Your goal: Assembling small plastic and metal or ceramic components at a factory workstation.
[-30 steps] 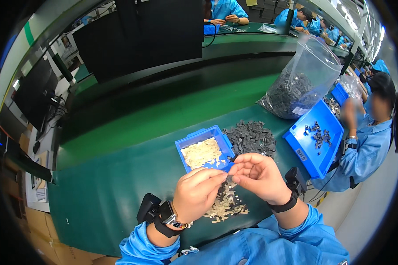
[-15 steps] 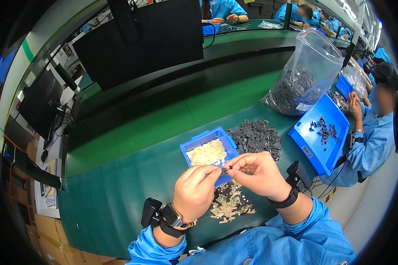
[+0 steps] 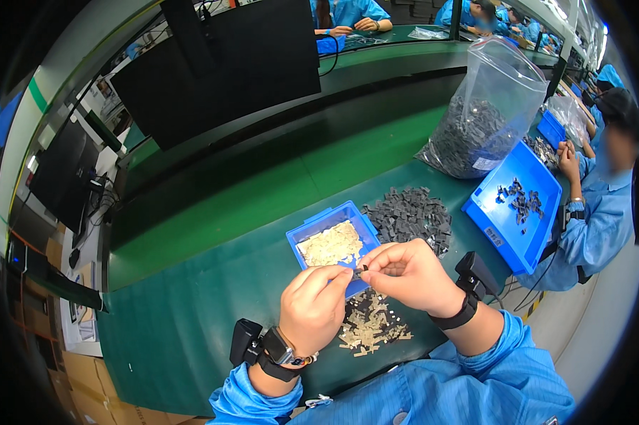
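My left hand (image 3: 311, 310) and my right hand (image 3: 417, 280) meet fingertip to fingertip, pinching a small dark grey piece (image 3: 358, 273) between them. Its exact shape is partly covered by the fingers. Just beyond the hands sits a small blue bin (image 3: 365, 224), holding a heap of flat cream pieces (image 3: 331, 244). A loose pile of dark grey pieces (image 3: 413, 219) lies to the right of that bin. Below the fingers, nearer to me, cream and black scraps (image 3: 371, 327) are scattered over the green tabletop (image 3: 185, 326).
A clear zip bag (image 3: 475, 131) full of dark grey pieces stands at the back right. Beside it, a larger blue tray (image 3: 500, 237) holds several dark pieces. A co-worker (image 3: 603, 212) sits at the right. A black monitor (image 3: 220, 74) hangs over the far left.
The whole view has shifted slightly. Both hands keep their pinch on the small dark piece, with the right fingers turned only a little.
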{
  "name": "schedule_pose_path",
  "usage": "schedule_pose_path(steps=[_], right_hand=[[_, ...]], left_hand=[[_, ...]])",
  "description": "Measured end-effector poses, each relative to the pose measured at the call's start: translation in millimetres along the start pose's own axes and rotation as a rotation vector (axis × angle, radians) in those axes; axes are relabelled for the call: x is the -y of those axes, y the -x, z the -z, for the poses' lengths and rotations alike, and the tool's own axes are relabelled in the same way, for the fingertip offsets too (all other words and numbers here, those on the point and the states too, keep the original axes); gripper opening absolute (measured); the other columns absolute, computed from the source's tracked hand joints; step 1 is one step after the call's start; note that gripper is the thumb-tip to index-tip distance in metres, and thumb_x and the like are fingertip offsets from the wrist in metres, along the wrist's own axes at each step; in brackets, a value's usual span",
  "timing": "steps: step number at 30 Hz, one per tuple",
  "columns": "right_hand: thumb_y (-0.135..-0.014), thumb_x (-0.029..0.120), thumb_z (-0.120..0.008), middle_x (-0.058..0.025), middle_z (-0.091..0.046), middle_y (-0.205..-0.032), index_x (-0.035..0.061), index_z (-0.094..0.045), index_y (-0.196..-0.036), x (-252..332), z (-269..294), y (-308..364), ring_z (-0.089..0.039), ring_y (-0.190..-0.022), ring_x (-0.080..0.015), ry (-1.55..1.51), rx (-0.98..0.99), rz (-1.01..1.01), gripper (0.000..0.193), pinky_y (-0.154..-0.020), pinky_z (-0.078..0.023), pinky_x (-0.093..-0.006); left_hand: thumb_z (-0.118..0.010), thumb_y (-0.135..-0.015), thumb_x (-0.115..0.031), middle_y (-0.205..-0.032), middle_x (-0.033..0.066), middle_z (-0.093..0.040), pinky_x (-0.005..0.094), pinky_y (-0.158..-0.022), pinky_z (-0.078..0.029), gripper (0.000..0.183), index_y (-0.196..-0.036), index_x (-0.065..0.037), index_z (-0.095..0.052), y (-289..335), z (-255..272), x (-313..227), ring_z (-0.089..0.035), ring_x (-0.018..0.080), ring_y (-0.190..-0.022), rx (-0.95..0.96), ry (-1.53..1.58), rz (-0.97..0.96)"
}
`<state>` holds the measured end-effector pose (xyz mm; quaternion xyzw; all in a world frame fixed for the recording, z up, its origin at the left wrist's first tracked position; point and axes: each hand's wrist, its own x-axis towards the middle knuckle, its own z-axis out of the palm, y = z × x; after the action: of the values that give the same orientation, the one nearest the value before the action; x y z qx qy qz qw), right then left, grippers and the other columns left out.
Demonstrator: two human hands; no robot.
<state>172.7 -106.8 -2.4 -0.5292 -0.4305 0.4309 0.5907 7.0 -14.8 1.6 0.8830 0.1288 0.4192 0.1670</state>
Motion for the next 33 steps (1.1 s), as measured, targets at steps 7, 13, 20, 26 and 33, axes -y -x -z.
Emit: schedule_pose_path(steps=[7,13,20,26,33], right_hand=[[-0.081,-0.008,-0.069,-0.0127,-0.068,-0.099,-0.0058,-0.071,-0.084,5.2,1.5,-1.6,-0.067,-0.080,-0.0126,-0.153,0.016,-0.136,0.004,-0.073,-0.054,-0.0243],[-0.081,-0.004,-0.073,-0.0122,-0.070,-0.089,-0.0043,-0.070,-0.079,1.8,9.0,-1.4,-0.069,-0.080,-0.0159,-0.501,0.092,-0.309,0.003,-0.072,-0.055,-0.0243],[-0.081,-0.002,-0.076,-0.0127,-0.070,-0.087,-0.0033,-0.071,-0.084,5.3,-3.0,7.1,-0.069,-0.081,-0.0189,-0.630,0.064,-0.146,0.006,-0.074,-0.055,-0.0279],[-0.080,-0.002,-0.074,-0.0126,-0.067,-0.091,-0.0015,-0.070,-0.100,16.5,-8.6,13.8,-0.066,-0.081,-0.0218,0.433,-0.017,0.487,0.020,-0.071,-0.053,-0.0295],[-0.079,-0.004,-0.065,-0.0164,-0.059,-0.097,-0.0023,-0.059,-0.107,15.9,-12.6,11.1,-0.059,-0.085,-0.0347,0.635,0.080,0.634,0.028,-0.075,-0.050,-0.0403]], left_hand=[[-0.069,-0.067,0.011,-0.083,0.0111,-0.068,0.0334,-0.061,-0.054,0.022,-0.086,0.000,-0.068,0.3,0.4,-0.1,-0.067,0.0266,-0.071,-0.033,0.000,-0.024],[-0.069,-0.070,0.011,-0.084,0.0129,-0.069,0.0327,-0.063,-0.055,0.020,-0.087,0.001,-0.069,0.1,3.8,-2.8,-0.068,0.0267,-0.072,-0.062,0.075,-0.030],[-0.070,-0.074,0.008,-0.085,0.0144,-0.070,0.0321,-0.067,-0.056,0.013,-0.085,0.002,-0.071,5.3,2.3,-11.6,-0.070,0.0267,-0.075,-0.143,0.304,0.217],[-0.070,-0.078,0.010,-0.082,0.0145,-0.070,0.0276,-0.063,-0.054,0.012,-0.087,0.003,-0.071,2.2,5.5,-11.2,-0.069,0.0226,-0.072,-0.157,0.216,0.111],[-0.071,-0.077,0.010,-0.080,0.0148,-0.069,0.0288,-0.059,-0.053,0.011,-0.085,0.003,-0.069,3.7,-1.3,-14.1,-0.068,0.0239,-0.068,-0.184,0.214,0.101]])
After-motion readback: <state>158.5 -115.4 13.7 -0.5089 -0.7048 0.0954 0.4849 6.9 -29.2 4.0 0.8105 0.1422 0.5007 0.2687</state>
